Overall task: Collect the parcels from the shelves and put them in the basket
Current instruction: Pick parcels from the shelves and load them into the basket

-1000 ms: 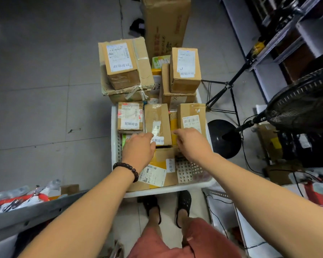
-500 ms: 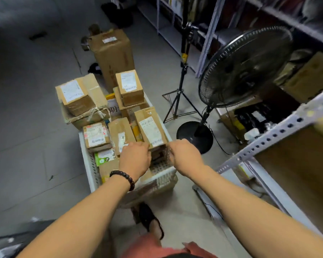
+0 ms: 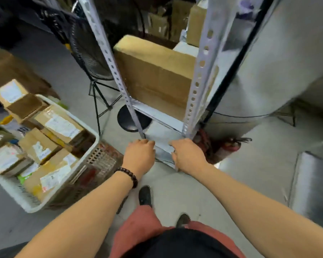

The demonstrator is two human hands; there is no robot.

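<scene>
Basket (image 3: pixel 82 125) of parcels (image 3: pixel 60 125) at left, left hand (image 3: pixel 139 155) and right hand (image 3: pixel 188 156) empty, fingers (image 3: pixel 147 144) loosely curled

Grey tiled floor (image 3: pixel 250 183) in a storeroom. A pale metal shelf rack (image 3: pixel 198 81) with perforated uprights rises at centre. Left of it stand a black fan (image 3: pixel 86 56) and a tripod (image 3: pixel 97 101). A red fire extinguisher (image 3: pixel 226 148) sits right of the rack's foot.

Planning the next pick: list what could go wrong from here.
1. The basket is already heaped with parcels; another could slide off.
2. The big box fills the gap between the shelf uprights and may snag when pulled.
3. The tripod and fan base stand on the floor beside the basket, a likely trip hazard.
</scene>
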